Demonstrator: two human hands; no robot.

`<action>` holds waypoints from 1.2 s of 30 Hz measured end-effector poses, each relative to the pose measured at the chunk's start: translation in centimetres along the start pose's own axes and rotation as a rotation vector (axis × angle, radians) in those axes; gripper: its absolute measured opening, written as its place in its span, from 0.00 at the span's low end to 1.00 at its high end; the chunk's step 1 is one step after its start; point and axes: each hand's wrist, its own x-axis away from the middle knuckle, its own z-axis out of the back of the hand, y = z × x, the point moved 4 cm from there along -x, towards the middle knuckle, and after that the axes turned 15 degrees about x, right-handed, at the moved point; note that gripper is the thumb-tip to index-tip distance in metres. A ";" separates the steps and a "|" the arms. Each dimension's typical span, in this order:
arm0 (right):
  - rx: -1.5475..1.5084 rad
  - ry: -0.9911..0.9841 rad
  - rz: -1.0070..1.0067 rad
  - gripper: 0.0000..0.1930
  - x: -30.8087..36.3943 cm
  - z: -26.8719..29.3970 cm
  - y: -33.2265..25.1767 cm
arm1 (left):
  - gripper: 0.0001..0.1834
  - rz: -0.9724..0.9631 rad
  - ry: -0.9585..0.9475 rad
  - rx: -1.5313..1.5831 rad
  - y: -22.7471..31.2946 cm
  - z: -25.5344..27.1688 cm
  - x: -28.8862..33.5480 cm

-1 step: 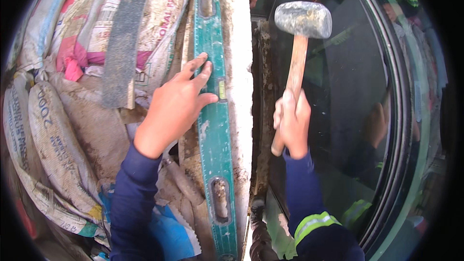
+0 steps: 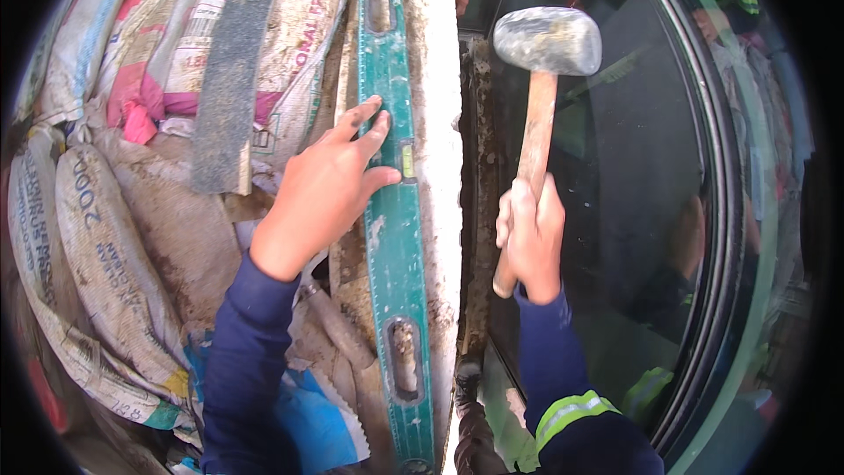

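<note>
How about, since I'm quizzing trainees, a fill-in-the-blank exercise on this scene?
1. The right hand grips the grey-headed mallet by its wooden ____.
2. The left hand touches a long green spirit level showing ____ elongated hand slots.
3. Pale printed woven sacks lie on the level's ____ side in the picture.

Missing words: handle; two; left.

We see a pale, narrow, rough-edged ledge (image 2: pixel 444 211) with a long, dusty green spirit level (image 2: pixel 393 251) lying lengthwise on it. Beside the ledge, we see dirt-stained, pale woven sacks (image 2: pixel 110 255) with a flat, speckled dark-grey strip (image 2: pixel 234 79) on them.
</note>
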 end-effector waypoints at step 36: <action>0.347 -0.151 0.303 0.37 17.9 -9.2 -11.3 | 0.36 0.007 0.212 1.313 -1.1 7.1 -0.4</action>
